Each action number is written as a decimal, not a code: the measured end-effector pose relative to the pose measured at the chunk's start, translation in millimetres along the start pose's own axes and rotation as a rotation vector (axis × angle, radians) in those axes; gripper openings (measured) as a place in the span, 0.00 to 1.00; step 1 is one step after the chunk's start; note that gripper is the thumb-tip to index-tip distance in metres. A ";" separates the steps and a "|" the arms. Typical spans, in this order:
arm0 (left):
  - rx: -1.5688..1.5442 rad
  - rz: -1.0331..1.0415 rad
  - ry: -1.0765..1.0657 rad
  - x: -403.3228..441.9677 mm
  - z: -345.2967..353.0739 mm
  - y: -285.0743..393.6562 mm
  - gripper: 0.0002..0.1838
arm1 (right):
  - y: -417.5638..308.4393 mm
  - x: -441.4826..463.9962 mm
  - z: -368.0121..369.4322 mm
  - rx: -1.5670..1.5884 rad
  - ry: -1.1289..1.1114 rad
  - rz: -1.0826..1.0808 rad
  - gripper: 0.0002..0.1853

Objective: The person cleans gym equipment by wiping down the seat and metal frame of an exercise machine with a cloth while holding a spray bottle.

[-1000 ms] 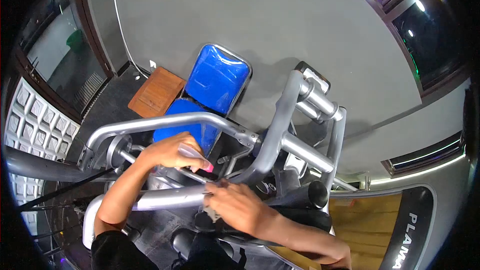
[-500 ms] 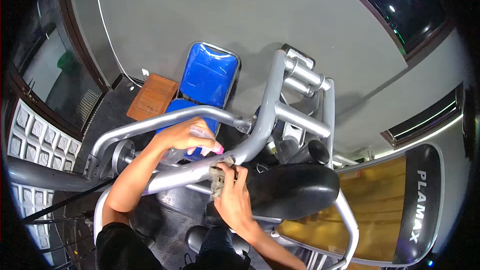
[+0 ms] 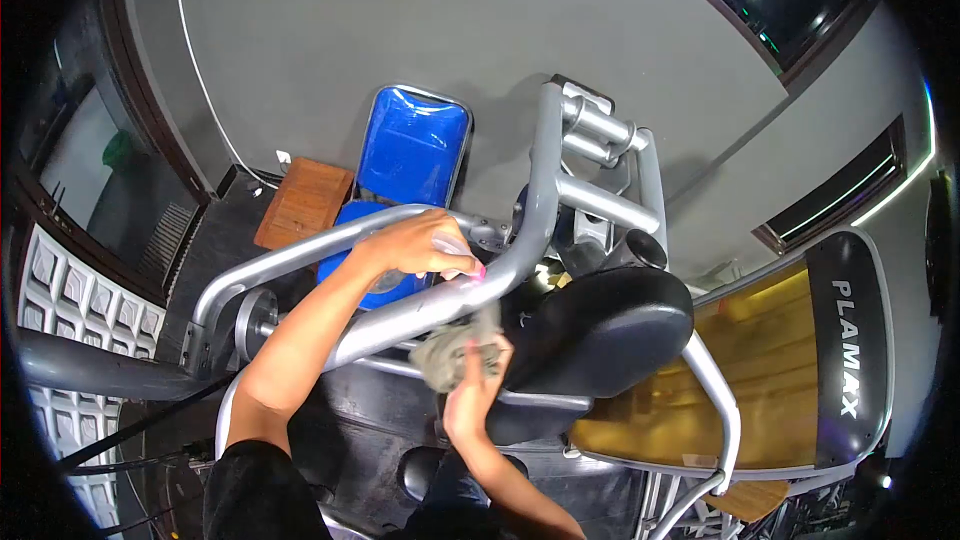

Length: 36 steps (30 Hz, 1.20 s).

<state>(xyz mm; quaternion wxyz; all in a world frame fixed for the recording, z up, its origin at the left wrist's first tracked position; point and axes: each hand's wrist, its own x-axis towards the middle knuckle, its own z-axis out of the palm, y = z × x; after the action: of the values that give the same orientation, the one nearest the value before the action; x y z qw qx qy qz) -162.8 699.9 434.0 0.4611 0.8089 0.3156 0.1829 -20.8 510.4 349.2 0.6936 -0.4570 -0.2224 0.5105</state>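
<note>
My left hand is wrapped around a clear spray bottle with a pink nozzle, held just over the thick silver tube of a gym machine. Most of the bottle is hidden behind the fingers. Below that tube, my right hand grips a grey-brown cloth, blurred by motion. Whether the cloth touches the tube I cannot tell. Right of the cloth is the machine's black padded seat.
A blue folding chair and a brown wooden board stand by the grey wall. To the right is a panel marked PLAMAX. A thinner curved silver bar runs beyond my left arm.
My left hand has moved right along the tube with the spray bottle. My right hand has drawn the cloth slightly down, off the tube's top, and the cloth looks more spread. The view has shifted a little.
</note>
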 end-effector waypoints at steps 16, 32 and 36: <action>-0.063 0.001 0.006 5.9 0.3 7.5 0.22 | 24.0 -12.0 29.3 -0.031 0.059 0.157 0.18; 0.005 0.098 0.002 9.5 1.0 3.3 0.27 | 36.5 -15.4 36.7 -0.520 0.036 -0.450 0.20; 0.043 0.112 0.025 9.1 1.1 5.7 0.26 | 33.1 -37.6 34.3 -0.588 -0.217 -0.492 0.24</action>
<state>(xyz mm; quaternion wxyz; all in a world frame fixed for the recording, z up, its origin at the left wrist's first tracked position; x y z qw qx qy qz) -153.6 703.3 438.5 0.4286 0.8327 0.2793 0.2117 -78.4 492.1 343.2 0.6071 -0.5128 -0.5338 0.2890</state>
